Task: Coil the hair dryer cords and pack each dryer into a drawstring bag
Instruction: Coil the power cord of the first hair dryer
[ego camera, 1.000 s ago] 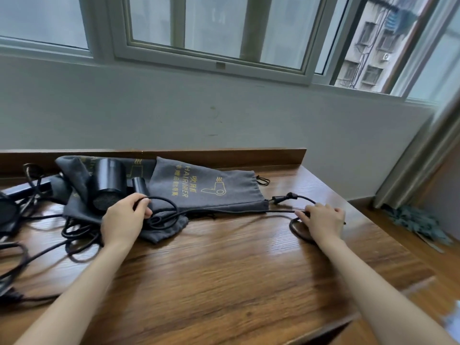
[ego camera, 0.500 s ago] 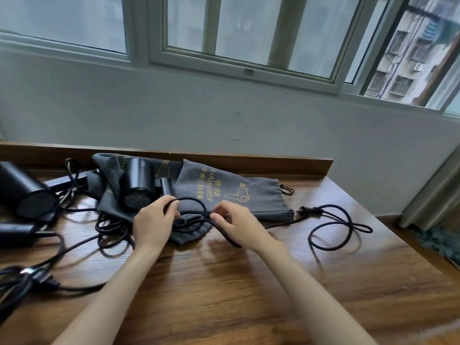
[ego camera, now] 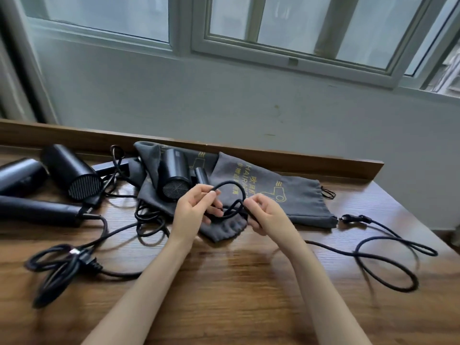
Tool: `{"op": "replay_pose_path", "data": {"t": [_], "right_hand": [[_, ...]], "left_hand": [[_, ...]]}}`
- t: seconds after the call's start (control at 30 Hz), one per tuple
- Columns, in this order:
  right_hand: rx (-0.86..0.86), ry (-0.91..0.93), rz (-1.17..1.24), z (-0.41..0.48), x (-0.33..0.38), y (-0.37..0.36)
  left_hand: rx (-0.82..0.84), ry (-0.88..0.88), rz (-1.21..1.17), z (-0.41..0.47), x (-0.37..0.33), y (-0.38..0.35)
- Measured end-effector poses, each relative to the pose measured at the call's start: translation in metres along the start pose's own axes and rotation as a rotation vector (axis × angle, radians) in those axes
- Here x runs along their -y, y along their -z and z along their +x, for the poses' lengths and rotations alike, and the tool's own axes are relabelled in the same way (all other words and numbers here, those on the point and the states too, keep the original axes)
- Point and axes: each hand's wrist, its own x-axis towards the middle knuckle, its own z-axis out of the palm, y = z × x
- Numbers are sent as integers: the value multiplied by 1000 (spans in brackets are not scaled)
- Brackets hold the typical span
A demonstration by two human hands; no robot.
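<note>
Coiling step: in front of the drawstring bag, left hand and right hand pinch the cord, fingers curled (one loop made). Next, I'd judge: gather the slack lying right of the bag.

- Soft, cool daylight enters through the window at the top; its panes look pale and hazy.
- The wall beneath is evenly lit, grey-blue, without hard shadows.
- The worktop shows a faint sheen between the forearms, and only weak, diffuse shadows beside them.
- The black hair dryers give little surface detail, just dull highlights along their barrels.
- Motion blur smears the bundled cord at lower left and the loose cord at right; the left hand and right hand are sharper.
- Wide-angle distortion tilts and bends the window frame and the worktop's back rail.
</note>
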Motion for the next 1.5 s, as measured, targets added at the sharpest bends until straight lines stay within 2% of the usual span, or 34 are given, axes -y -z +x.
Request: {"op": "replay_pose_path", "data": {"t": [0.07,0.1,0.2,0.33,0.47,0.63,0.73,0.93,1.0,1.1,1.23,1.3,1.4,1.43,1.5], "right_hand": [[-267,92,-187,2,-7,0],[-312,132,-221,1,-10,1],[-271,239,-276,-1,-16,-1],[-313,258,-306,1,-19,1],[-160,309,-174,0,-18,-1],[-183,362,-102,0,-17,-4],[-126,367,-83,-1,-14,-9],[-62,247,-173,-3,-16,-4],[-13,233,-164,-4,-15,-3],[69,215,-135,-7,-17,-1],[51,290,-305,-7,-23,1],[14,331,-486,-5,-26,6],[95,288,-672,-6,-27,15],[118,290,-733,-5,-26,15],[165,311,-823,-5,-23,15]], "left_hand": [[95,-2,-67,-4,-3,1],[159,3,-100,-6,-4,0],[323,38,-156,-11,-4,-5],[273,53,-147,-10,-2,-1],[370,-141,143,-9,-4,4],[404,-214,498,-8,-5,9],[491,-286,590,-13,0,-5],[213,-404,669,-7,9,-4],[64,-324,584,-5,12,-2],[-186,-98,266,-1,10,1],[-344,-97,284,1,3,9],[-408,-179,421,1,0,12],[-518,-237,754,0,-2,22],[-508,-236,861,0,-4,25],[-362,-342,1155,-3,-6,25]]}}
